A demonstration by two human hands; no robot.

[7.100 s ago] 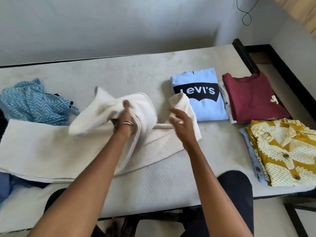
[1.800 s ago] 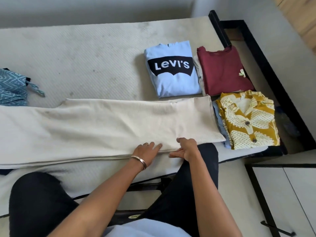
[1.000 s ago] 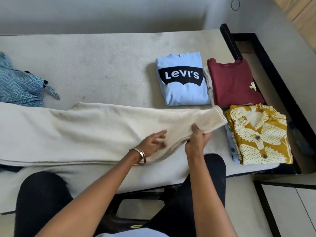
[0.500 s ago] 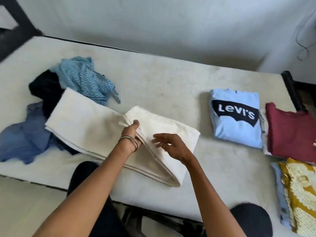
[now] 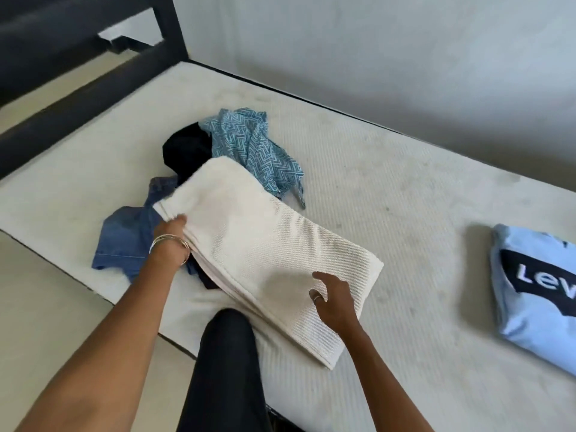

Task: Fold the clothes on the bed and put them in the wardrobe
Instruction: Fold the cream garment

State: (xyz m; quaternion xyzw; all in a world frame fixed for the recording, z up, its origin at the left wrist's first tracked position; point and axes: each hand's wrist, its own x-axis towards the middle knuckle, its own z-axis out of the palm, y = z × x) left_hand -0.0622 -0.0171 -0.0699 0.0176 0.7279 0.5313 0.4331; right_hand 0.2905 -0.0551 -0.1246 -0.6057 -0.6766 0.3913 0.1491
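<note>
cream garment halfway through its fold on the bed

head view: a cream knit garment, already doubled into a long thick band, lies slantwise on the bed, near its front edge. the left hand has its grip closed on the band's far stacked end, fingers tucked under the layers, likely so they stay aligned as that end is brought over. the right hand hovers with fingers loosely spread and holding nothing, just above the near part of the band; whether it touches the cloth cannot be told. it seems placed to steady or smooth the fold. under and beside the band's far end wait the unfolded clothes: a blue zigzag-print garment, a black garment and a blue denim piece. a folded light blue t-shirt sits well apart at the right. no wardrobe shows.
</note>
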